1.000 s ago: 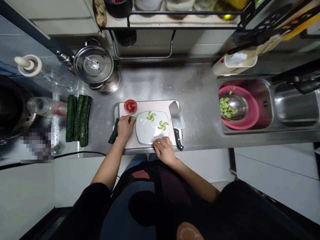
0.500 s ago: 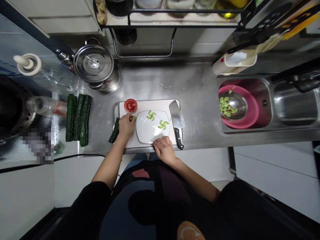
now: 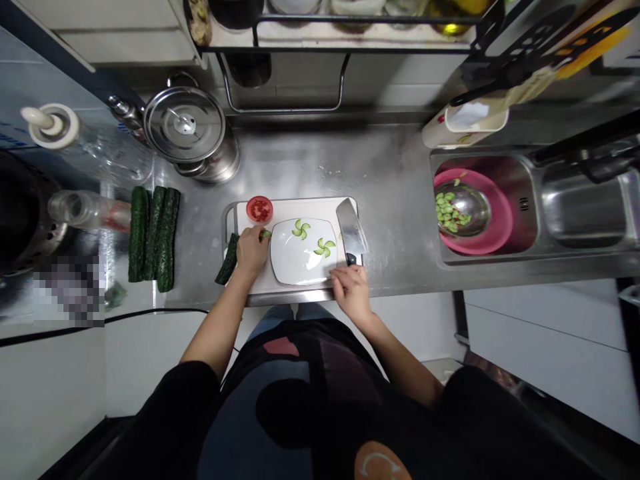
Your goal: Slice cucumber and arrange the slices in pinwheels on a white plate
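A white square plate (image 3: 295, 263) lies on the white cutting board (image 3: 300, 204) and carries two pinwheels of cucumber slices (image 3: 301, 229). My left hand (image 3: 251, 249) rests at the plate's left edge, fingers closed on a small cucumber piece (image 3: 266, 233); a dark cucumber half (image 3: 228, 260) lies beside it. My right hand (image 3: 351, 287) lies over the handle of the cleaver (image 3: 351, 230) at the board's right edge, fingers curled on it. A halved tomato (image 3: 259, 209) sits at the board's top left.
Three whole cucumbers (image 3: 153, 238) lie on the steel counter at the left, near bottles (image 3: 87, 210) and a lidded steel pot (image 3: 185, 130). To the right is a sink (image 3: 585, 207) holding a pink basin (image 3: 495, 220) and a steel bowl of green pieces (image 3: 453, 210). A rack hangs above.
My right hand moved from the plate's lower edge rightward onto the cleaver handle. My left hand stayed at the plate's left edge with the cucumber piece.
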Tool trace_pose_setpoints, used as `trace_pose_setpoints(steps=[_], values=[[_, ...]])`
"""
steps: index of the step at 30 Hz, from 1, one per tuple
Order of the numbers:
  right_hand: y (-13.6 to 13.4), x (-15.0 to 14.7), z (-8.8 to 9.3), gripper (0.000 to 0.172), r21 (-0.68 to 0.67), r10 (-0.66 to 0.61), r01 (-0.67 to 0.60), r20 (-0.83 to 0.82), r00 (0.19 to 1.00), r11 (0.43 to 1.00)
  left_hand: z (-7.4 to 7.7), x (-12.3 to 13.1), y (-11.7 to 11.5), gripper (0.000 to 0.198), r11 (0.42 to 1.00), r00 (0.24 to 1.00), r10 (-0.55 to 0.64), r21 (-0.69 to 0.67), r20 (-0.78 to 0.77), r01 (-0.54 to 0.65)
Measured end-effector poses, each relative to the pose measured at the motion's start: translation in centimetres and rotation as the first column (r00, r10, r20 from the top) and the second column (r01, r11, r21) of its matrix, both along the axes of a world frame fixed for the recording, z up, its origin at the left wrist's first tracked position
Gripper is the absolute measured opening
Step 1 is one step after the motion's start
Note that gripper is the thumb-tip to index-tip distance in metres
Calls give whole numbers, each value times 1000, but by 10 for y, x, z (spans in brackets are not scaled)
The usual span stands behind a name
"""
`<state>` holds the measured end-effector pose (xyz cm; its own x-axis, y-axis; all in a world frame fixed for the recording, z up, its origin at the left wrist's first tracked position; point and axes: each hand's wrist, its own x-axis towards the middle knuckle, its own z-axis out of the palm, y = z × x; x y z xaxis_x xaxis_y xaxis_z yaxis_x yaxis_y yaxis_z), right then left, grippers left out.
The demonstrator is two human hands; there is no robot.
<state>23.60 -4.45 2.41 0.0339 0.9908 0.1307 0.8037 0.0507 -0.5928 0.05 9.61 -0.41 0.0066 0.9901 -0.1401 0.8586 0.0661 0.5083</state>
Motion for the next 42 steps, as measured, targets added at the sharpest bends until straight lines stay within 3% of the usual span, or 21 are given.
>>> trace_pose_setpoints(steps=[6,12,14,16,20,24,28,30,32,34,35,36,38,40,42], values=[[11,31,-1,30,90,-164,159,54,985,983,8,2,4,6,997,996,61,-48,65,-58],[15,22,1,29,3,-131,132,-77,988,991,34,-3,-4,6,963,929,240,-187,281,-192],[18,8,2,27,-67,-112,101,-191,975,993,41,1,-13,13,954,881,246,-262,404,-146],[23,-7,4,24,-162,-128,80,-315,941,984,45,11,-25,23,929,810,230,-370,540,-18],[34,-31,6,24,-328,-218,44,-518,827,944,44,35,-44,30,811,708,257,-545,658,212],[39,-36,4,19,-408,-270,-5,-614,742,913,36,43,-49,25,726,696,311,-634,647,266],[39,-35,-2,16,-477,-335,-22,-648,685,879,29,41,-50,19,745,700,294,-615,651,259],[40,-36,-5,15,-506,-380,-7,-657,651,863,25,39,-52,16,790,723,217,-553,656,265],[40,-36,-8,14,-526,-414,6,-662,625,851,22,38,-54,13,862,776,64,-426,628,273],[41,-37,-10,12,-546,-435,11,-655,617,838,18,37,-55,13,921,826,-179,-205,534,331],[41,-38,-12,11,-560,-446,14,-644,622,828,16,36,-55,14,915,829,-321,-77,458,397],[41,-39,-13,10,-577,-457,19,-625,632,816,13,35,-55,16,877,809,-459,39,366,480],[41,-40,-14,7,-605,-467,40,-570,676,795,7,32,-54,20,743,723,-668,193,176,640],[40,-41,-16,5,-605,-438,58,-503,745,794,1,30,-53,22,621,635,-772,248,30,744],[38,-43,-16,7,-580,-372,64,-431,822,812,-2,28,-52,22,552,582,-811,260,-53,792]])
